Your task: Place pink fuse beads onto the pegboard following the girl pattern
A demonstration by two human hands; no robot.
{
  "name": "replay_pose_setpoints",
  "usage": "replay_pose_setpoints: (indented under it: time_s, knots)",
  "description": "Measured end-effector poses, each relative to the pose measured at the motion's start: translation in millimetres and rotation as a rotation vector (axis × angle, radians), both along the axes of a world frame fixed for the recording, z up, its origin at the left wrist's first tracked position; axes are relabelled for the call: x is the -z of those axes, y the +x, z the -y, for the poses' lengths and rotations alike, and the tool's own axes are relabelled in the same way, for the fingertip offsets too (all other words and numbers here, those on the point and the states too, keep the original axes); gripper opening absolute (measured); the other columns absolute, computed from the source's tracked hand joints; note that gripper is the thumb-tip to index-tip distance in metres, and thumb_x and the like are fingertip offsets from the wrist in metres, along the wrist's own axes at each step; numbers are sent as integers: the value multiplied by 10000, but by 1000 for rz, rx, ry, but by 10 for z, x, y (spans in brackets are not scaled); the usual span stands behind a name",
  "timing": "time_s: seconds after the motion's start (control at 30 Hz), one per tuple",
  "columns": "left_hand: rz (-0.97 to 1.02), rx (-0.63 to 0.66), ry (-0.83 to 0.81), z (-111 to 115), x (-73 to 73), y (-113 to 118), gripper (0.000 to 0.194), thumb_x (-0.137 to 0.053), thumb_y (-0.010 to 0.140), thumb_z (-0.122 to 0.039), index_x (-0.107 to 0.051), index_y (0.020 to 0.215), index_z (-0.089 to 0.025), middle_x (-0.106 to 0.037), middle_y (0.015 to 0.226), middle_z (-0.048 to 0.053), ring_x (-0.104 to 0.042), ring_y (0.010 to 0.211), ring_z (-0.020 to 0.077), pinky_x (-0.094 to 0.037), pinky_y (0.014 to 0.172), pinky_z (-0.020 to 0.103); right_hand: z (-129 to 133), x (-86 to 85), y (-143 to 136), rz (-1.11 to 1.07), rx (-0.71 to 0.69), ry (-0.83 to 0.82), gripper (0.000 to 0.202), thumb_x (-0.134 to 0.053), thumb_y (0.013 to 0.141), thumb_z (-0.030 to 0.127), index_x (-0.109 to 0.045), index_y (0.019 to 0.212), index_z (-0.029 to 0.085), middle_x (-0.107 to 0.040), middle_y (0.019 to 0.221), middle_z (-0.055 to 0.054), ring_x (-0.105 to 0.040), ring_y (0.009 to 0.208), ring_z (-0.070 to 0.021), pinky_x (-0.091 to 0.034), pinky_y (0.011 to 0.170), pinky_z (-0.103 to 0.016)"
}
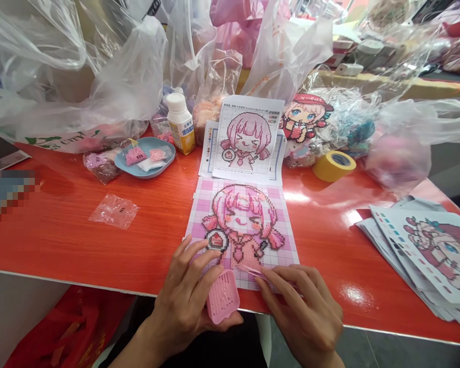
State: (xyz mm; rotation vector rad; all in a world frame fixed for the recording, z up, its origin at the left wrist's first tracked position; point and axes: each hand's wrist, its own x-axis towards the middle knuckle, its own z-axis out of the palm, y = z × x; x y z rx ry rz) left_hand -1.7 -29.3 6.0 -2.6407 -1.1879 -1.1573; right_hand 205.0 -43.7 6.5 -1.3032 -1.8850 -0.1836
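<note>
Pinching tweezers (253, 271) at the lower edge of the bead picture (249, 225), the right grip (306, 306) has bench (337, 260) stretching rightward to papers (425, 255); left of it, the left grip (186, 304) clasps a pink tray (223, 297).

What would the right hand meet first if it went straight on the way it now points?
Probably the bead figure, low on its body, met by the pink tweezers in the right hand; whether they touch it already is unclear.

Pegboard (197, 207) on table (157, 245), front centre.
Pattern sheet (249, 138) behind; left of sheet, bottle (181, 127), then dish (155, 143) holding bead packets (136, 155); right of sheet, tape roll (331, 166).
</note>
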Motion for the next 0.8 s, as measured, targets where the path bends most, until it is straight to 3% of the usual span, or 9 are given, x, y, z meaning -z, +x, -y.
replay_pose_setpoints:
  time_s: [0.6,0.8]
  knots:
    - [3,2,-4,1,7,-9,561,-667,770,-562,-584,1043,-80,-606,1109,179,-472,1204,347,-388,1045,590,1,-11,3,-2,9,22,124,-690,804,136,-693,920,179,-641,763,-24,-556,730,-127,-486,671,-257]
    - [-22,-1,11,-3,-37,-7,507,-656,795,-534,-585,1034,-92,-618,1090,172,-486,1191,333,-409,1037,576,-9,-129,-5,-73,-116,35,74,-682,802,122,-667,862,163,-622,716,-30,-561,706,-133,-505,620,-264]
